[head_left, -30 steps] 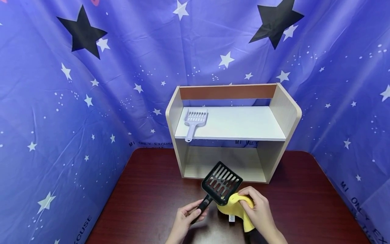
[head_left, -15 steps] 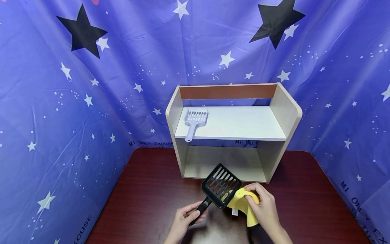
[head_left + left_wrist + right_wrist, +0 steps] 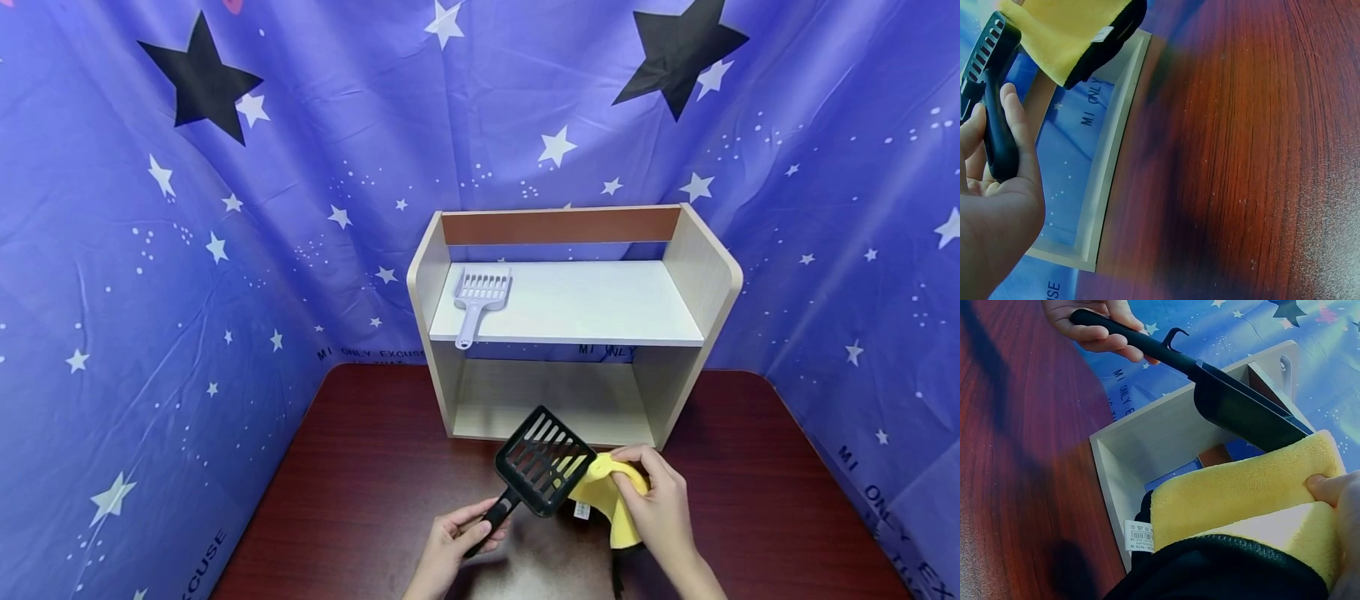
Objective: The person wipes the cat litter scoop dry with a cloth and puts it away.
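My left hand grips the handle of a black slotted litter scoop, its head raised and tilted above the table. In the left wrist view the black handle lies between thumb and fingers. My right hand pinches a yellow cloth with a dark underside and a white label, pressed to the scoop's right edge. Yellow shows through some slots. The right wrist view has the folded cloth touching the far end of the scoop. Its lower part hangs down.
Behind the hands stands a two-tier wooden shelf with a white upper board. A pale lavender litter scoop lies on that board at the left, its handle over the front edge. The dark red table extends around, backed by a starry blue curtain.
My right hand and the cloth have moved right and slightly away from me, along the scoop's edge. The black scoop has dipped a little; my left hand keeps its grip.
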### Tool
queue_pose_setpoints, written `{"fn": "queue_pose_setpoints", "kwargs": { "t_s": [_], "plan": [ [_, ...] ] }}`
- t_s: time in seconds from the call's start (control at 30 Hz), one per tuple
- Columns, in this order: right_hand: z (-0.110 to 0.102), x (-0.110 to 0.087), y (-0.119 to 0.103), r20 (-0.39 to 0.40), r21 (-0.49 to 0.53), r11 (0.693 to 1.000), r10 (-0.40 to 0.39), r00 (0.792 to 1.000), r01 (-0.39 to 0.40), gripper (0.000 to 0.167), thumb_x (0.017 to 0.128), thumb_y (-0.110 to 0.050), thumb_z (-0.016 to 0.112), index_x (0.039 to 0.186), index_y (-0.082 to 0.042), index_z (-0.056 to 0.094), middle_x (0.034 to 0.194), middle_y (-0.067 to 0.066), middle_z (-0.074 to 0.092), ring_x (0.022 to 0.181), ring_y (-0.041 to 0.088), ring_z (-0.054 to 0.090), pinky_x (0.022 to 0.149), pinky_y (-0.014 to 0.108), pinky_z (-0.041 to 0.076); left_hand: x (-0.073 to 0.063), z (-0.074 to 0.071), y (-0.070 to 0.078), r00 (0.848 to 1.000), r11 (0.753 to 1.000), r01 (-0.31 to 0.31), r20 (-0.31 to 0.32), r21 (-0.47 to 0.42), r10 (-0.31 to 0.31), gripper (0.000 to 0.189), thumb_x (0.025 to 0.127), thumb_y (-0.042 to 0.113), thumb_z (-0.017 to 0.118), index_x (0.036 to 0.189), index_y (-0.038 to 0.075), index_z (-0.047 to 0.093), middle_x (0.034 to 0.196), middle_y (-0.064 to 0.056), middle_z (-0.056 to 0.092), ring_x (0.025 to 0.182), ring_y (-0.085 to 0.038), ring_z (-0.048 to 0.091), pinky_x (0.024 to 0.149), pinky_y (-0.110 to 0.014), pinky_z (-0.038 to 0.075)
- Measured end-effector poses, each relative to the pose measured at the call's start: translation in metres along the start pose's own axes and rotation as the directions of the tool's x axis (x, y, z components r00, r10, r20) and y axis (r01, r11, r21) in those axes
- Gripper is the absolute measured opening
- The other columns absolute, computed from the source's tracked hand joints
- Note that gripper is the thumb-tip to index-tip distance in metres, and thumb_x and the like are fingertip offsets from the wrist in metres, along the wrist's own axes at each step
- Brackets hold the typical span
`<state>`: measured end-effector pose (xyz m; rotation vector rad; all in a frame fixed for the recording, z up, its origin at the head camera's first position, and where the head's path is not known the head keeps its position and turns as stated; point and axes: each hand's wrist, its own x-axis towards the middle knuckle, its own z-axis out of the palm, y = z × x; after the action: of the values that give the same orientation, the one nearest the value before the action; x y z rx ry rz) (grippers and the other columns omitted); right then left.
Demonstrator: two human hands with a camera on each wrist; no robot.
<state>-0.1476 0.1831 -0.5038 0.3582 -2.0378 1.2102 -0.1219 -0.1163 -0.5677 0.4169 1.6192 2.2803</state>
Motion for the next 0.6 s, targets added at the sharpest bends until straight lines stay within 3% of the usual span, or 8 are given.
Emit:
{"fn": "queue_pose_setpoints", "kwargs": {
  "t_s": [0.13, 0.3, 0.47, 0.6],
  "plan": [
    [-0.0006, 0.0003, -0.0003, -0.017, 0.009, 1.0, 0.023, 1.0, -0.023, 0.035, 0.067, 0.023, 0.075, 0.087, -0.004, 0.068, 0.089, 0.011, 0.071, 0.091, -0.004, 0.064, 0.084, 0.002, 0.048, -0.0006, 0.0005, 0.0006, 1.0, 1.0, 0.012, -0.014, 0.003, -0.012, 0.046, 0.101, 0.002, 0.052, 0.139, -0.021, 0.038, 0.11, 0.002, 0.077, 0.096, -0.007, 0.073, 0.085, -0.021, 0.059],
    [-0.0001, -0.0007, -0.0007, -0.017, 0.04, 0.999, -0.022, 1.0, 0.022, 0.037, 0.065, 0.026, 0.075, 0.087, -0.003, 0.068, 0.088, 0.012, 0.071, 0.092, -0.004, 0.064, 0.084, 0.002, 0.048, -0.0008, 0.0013, 0.0033, 0.998, 1.0, 0.008, -0.061, 0.002, -0.008, 0.048, 0.101, 0.001, 0.051, 0.139, -0.023, 0.036, 0.109, 0.002, 0.077, 0.096, -0.007, 0.073, 0.085, -0.02, 0.059],
    [-0.0012, -0.0033, -0.001, 0.076, 0.059, 0.998, -0.016, 0.997, 0.012, 0.038, 0.067, 0.023, 0.075, 0.089, -0.007, 0.068, 0.09, 0.006, 0.07, 0.094, -0.009, 0.061, 0.083, 0.002, 0.047, 0.0003, 0.0017, 0.0042, 0.996, 0.999, -0.037, -0.08, -0.009, 0.036, 0.047, 0.101, -0.001, 0.05, 0.138, -0.025, 0.034, 0.108, 0.002, 0.077, 0.096, -0.007, 0.073, 0.085, -0.021, 0.059],
    [0.0017, -0.008, 0.0011, 0.141, 0.12, 0.991, -0.073, 0.987, 0.056, 0.041, 0.067, 0.024, 0.074, 0.09, -0.01, 0.068, 0.09, 0.005, 0.069, 0.092, -0.005, 0.061, 0.082, 0.004, 0.048, 0.0011, 0.0023, 0.0038, 0.995, 0.998, -0.055, -0.081, -0.018, 0.053, 0.047, 0.101, -0.002, 0.05, 0.138, -0.025, 0.034, 0.108, 0.001, 0.077, 0.097, -0.008, 0.073, 0.086, -0.022, 0.059]
  ]
}}
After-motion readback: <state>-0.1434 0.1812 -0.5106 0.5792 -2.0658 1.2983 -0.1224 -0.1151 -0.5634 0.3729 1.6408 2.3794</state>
